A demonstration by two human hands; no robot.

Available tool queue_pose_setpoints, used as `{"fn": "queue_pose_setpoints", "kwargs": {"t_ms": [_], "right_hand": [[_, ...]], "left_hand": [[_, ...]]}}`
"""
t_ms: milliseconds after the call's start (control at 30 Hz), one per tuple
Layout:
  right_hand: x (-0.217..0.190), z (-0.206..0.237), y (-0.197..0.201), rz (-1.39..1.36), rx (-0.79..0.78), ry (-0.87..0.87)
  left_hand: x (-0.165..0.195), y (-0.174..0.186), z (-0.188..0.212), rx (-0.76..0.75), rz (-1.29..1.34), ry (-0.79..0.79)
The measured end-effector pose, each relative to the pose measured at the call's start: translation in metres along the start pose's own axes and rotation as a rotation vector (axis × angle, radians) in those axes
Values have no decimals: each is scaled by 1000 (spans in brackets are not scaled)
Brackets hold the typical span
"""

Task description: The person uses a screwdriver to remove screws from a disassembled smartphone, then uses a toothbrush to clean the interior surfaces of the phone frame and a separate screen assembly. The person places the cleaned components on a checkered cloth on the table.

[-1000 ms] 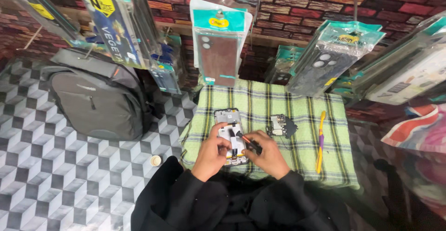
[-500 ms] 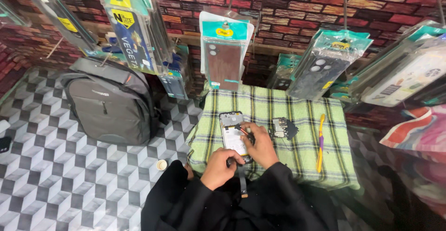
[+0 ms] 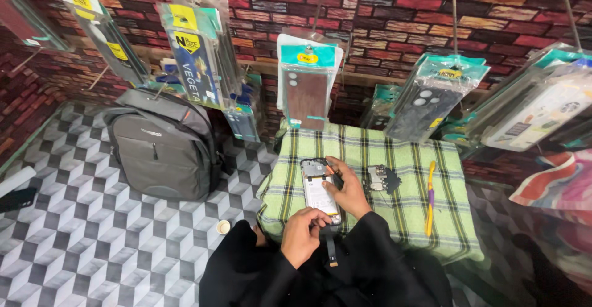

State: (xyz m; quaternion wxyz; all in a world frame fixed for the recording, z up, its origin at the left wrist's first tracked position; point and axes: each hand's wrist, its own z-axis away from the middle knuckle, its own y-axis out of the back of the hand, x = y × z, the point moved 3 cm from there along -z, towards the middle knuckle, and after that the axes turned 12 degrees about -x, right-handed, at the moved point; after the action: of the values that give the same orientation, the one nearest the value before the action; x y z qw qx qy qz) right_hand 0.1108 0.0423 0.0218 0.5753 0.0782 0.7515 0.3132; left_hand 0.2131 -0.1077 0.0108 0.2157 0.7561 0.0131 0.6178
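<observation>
opened phone (image 3: 320, 188), lengthwise, seemingly top away

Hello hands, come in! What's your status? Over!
Left hand grips opened phone at its bottom. Right hand rests along its side. Small removed parts lie apart on green checked cloth.

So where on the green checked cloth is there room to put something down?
Bare cloth lies behind the opened phone and right of the yellow tool. It is crowded in the middle, where both hands, the phone and the small dark parts sit.
</observation>
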Motion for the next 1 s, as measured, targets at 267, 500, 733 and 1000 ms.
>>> {"fn": "queue_pose_setpoints", "kwargs": {"t_ms": [267, 500, 733, 1000], "right_hand": [[-18, -11, -6, 31, -43, 139], [-39, -5, -5, 161, -148, 142], [-51, -4, -14, 353, -145, 242], [-47, -11, -21, 346, -126, 180]], "left_hand": [[-6, -8, -1, 1, 13, 48], [-7, -11, 0, -16, 49, 49], [-5, -14, 2, 3, 25, 37], [-5, -15, 2, -5, -4, 44]]}}
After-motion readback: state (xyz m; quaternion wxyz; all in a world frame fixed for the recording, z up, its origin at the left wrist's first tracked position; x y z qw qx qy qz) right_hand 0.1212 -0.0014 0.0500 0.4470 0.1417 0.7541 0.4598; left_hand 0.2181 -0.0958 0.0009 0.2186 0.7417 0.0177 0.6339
